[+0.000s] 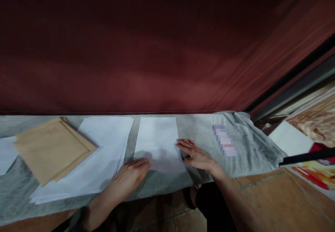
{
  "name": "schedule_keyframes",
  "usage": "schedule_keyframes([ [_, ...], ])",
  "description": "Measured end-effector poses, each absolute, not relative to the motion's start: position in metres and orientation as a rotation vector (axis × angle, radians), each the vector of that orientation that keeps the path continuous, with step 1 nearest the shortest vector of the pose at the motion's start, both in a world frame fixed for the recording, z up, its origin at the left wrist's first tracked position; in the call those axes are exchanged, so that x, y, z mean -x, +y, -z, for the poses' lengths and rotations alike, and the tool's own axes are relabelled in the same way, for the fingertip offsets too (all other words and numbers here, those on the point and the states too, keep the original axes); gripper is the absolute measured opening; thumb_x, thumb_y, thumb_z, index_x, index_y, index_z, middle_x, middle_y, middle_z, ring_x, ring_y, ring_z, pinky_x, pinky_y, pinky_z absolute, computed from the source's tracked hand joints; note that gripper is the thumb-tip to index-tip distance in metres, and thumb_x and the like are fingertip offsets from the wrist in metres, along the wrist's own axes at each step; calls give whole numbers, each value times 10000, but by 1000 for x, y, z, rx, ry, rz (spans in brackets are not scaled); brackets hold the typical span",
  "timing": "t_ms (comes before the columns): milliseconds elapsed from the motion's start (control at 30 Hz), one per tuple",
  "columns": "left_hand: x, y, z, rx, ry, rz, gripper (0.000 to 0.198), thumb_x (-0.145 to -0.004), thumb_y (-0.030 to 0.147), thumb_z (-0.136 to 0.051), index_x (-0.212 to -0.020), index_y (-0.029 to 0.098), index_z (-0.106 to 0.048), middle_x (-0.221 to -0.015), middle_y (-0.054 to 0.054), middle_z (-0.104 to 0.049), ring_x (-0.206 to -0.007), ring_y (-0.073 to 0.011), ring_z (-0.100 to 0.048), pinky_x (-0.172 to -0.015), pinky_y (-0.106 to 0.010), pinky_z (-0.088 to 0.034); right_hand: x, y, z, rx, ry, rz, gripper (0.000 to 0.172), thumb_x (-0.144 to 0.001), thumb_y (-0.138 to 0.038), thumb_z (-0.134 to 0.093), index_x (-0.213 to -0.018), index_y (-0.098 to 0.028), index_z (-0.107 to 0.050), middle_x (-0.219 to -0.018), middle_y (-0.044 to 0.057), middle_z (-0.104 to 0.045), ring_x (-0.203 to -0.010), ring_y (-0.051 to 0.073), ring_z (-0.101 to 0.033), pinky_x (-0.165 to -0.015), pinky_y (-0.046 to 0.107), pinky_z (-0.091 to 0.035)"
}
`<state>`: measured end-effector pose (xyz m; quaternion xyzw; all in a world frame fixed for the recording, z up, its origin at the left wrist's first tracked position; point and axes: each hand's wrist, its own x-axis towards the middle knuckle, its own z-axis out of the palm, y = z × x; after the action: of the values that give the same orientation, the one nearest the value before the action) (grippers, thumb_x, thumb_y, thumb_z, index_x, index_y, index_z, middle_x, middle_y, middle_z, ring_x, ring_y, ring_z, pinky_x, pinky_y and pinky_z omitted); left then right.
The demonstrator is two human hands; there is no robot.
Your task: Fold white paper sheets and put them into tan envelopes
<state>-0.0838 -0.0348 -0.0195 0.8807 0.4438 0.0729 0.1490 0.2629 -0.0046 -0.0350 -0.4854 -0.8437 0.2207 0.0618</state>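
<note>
A single white sheet of paper (157,139) lies on a grey cloth-covered table (199,130). My left hand (131,178) rests at the sheet's near left corner, its fingers curled loosely down onto the paper. Flat on the sheet's right edge lies my right hand (195,154) with fingers stretched out. To the left sits a thick stack of white paper (99,155), and beside that a pile of brown envelopes (52,148) lies partly over the stack.
A dark red curtain (157,50) hangs right behind the table. At the right, a grey cloth bunches at the table's end near a black rod (306,157) and colourful printed sheets (314,176). Brown floor tiles (274,197) show below.
</note>
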Motion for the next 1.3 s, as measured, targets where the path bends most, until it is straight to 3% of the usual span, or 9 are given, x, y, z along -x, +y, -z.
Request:
schedule_keyframes([
  [133,89,-27,-1,-2258,1286,-623,336,-1021,397,-469,-1044,249,-770,-1057,-28,-800,-967,-192,-754,-886,-282,-587,-261,-1,39,1342,-2473,-681,701,-857,-114,-618,-1524,-300,-506,-1615,26,-467,-1520,201,-388,-1295,481,-243],
  [267,92,-27,-18,-1984,1191,-674,323,-985,451,-543,-916,232,-769,-930,-18,-793,-856,-173,-741,-786,-238,-580,-251,4,38,1199,-2291,-799,408,-966,-189,-576,-1351,-271,-683,-1407,41,-681,-1348,215,-596,-1198,440,-419],
  [367,102,-20,-23,-1849,1149,-685,325,-892,483,-681,-1084,236,-769,-1116,-49,-791,-1049,-223,-730,-941,-290,-564,-246,5,35,1134,-2174,-926,314,-998,-228,-542,-1226,-274,-752,-1303,28,-744,-1236,217,-675,-1093,396,-514],
  [500,115,1,-10,-1694,1094,-707,741,-725,517,-826,-1381,232,-634,-1404,-98,-678,-1281,-295,-632,-1074,-377,-509,-248,7,35,1333,-2030,-1048,282,-996,-328,-551,-949,-222,-808,-1025,40,-814,-993,255,-753,-897,370,-588],
  [567,115,11,5,-1625,1285,-753,605,-752,576,-769,-1220,196,-718,-1263,-108,-746,-1147,-299,-690,-997,-400,-549,-249,9,37,1473,-1981,-1041,332,-994,-330,-533,-825,-209,-792,-891,42,-809,-872,262,-758,-812,361,-586],
  [633,111,20,20,-1566,1383,-790,524,-744,636,-719,-1001,180,-754,-991,-86,-796,-936,-282,-721,-876,-400,-580,-248,11,39,1532,-1958,-989,301,-979,-304,-542,-835,-209,-789,-926,55,-814,-897,270,-757,-819,358,-571],
  [700,106,25,31,-1521,1384,-802,496,-739,632,-700,-926,176,-749,-887,-66,-787,-853,-262,-712,-824,-377,-574,-246,12,39,1549,-1944,-959,266,-967,-290,-550,-885,-213,-791,-984,65,-816,-951,265,-753,-835,344,-558],
  [1033,91,24,25,-1561,1575,-792,367,-746,554,-641,-787,198,-722,-732,-19,-749,-721,-225,-670,-636,-284,-496,-240,16,32,1700,-1994,-889,292,-985,-302,-531,-805,-202,-739,-707,-8,-715,-679,155,-650,-642,243,-425],
  [1300,85,23,28,-1566,1647,-741,250,-773,426,-626,-902,226,-699,-783,-18,-762,-773,-240,-707,-658,-296,-515,-229,15,30,1915,-2049,-664,266,-992,-258,-573,-752,-209,-677,-758,11,-737,-715,150,-671,-638,237,-379],
])
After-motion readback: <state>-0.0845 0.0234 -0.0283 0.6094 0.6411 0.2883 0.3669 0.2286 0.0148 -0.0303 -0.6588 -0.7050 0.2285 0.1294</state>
